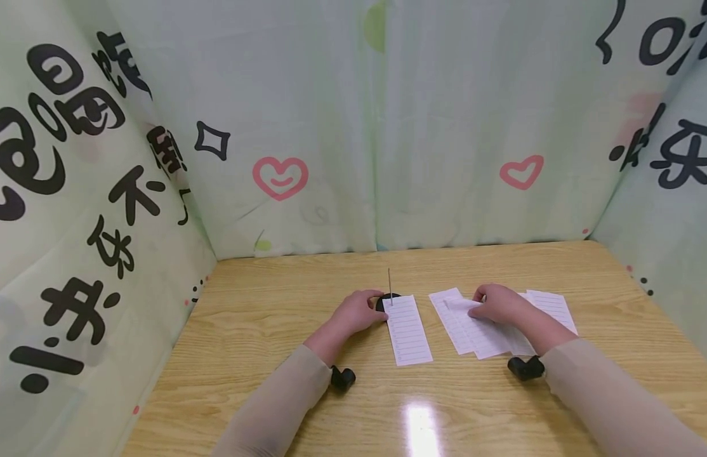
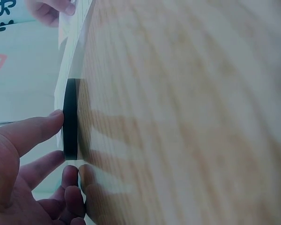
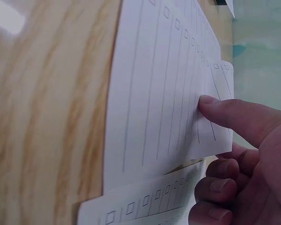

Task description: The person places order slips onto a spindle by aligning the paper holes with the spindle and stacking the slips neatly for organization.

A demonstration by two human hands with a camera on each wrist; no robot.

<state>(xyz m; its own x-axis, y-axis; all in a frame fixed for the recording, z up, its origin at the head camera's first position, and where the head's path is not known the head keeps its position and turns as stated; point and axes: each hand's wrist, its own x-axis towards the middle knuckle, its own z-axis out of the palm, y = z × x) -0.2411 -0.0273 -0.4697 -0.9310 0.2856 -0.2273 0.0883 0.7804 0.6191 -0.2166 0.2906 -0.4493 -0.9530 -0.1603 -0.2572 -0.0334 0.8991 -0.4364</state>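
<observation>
Now my left hand (image 1: 356,311) pinches a round black base (image 2: 70,122), my right hand (image 1: 502,306) white lined paper (image 3: 219,84), probably flimsy: edges safest.

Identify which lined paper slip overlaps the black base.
The leftmost slip, beside the left hand: it overlaps the black base with the upright spike, while the other slips are apart to its right, by the right hand.
</observation>
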